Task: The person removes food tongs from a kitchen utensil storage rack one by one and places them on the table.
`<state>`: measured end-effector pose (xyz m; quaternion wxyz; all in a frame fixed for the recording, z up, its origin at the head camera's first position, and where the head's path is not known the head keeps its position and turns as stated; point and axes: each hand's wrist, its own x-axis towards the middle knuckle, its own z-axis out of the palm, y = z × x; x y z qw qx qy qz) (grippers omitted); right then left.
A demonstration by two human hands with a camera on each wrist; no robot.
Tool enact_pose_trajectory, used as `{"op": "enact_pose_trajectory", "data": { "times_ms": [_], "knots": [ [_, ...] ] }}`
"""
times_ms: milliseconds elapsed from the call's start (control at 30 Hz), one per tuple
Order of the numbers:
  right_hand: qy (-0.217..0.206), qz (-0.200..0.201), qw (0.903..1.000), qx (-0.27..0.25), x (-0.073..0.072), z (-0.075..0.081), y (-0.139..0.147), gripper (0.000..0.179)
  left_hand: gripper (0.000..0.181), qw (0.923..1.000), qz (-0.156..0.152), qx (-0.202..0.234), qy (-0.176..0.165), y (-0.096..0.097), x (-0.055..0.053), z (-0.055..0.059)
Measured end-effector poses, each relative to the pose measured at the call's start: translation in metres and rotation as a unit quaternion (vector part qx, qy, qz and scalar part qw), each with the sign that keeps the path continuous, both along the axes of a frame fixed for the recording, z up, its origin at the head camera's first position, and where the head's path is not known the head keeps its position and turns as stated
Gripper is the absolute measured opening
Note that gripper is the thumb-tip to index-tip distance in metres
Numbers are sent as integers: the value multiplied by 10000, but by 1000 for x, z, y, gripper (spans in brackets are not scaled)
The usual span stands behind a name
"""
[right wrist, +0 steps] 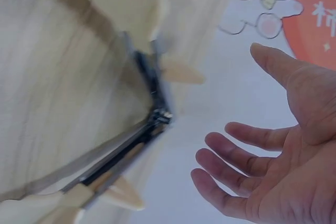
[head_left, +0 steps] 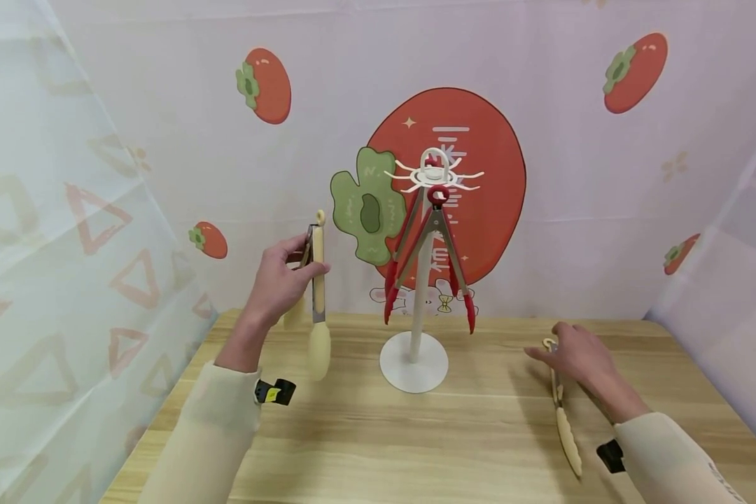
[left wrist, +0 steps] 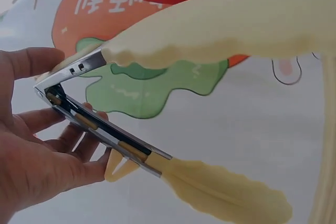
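Observation:
Cream tongs [head_left: 318, 280] hang upright in my left hand [head_left: 277, 280], the hanging ring at the top and the arms spread apart. In the left wrist view, thumb and fingers grip the metal arms near the hinge, and both cream tips [left wrist: 226, 190] point away from the palm. My right hand [head_left: 582, 360] hovers by the hinge end of a second pair of cream tongs [head_left: 567, 441] on the table at the right. The right wrist view shows its fingers [right wrist: 231, 153] spread and loosely bent, apart from those tongs [right wrist: 160, 116].
A white stand [head_left: 414, 378] with a round base and a ring of hooks [head_left: 435, 176] stands mid-table. Red-tipped tongs [head_left: 437, 220] hang from it in front, another red pair behind. A fruit-patterned cloth [head_left: 573, 175] backs the wooden table [head_left: 365, 448].

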<state>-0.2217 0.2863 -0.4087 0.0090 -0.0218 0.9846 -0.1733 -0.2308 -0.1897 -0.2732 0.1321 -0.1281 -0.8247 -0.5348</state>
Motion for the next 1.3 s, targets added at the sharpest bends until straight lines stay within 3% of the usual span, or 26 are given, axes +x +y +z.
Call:
{"op": "enact_pose_trajectory", "data": {
  "times_ms": [367, 700, 800, 1033, 1300],
  "knots": [
    [144, 219, 9995, -166, 3, 22, -23, 82, 18, 9936, 427, -689, -782, -17, -1, -25],
    [482, 412, 9973, -360, 2, 37, -37, 74, 11, 9827, 661, -1257, -1185, -35, -3, -53],
    [621, 523, 9954, -507, 1, 43, -40, 70, 12, 9787, 704, -1440, -1283, -40, -3, -60],
    [745, 712, 9912, -835, 3, 56, -49, 60, 33, 9668, 806, -1820, -1601, -49, -3, -75],
    [901, 784, 9872, -1057, 7, 68, -57, 57, 32, 9531, 896, -2104, -1983, -58, -5, -87]
  ]
}}
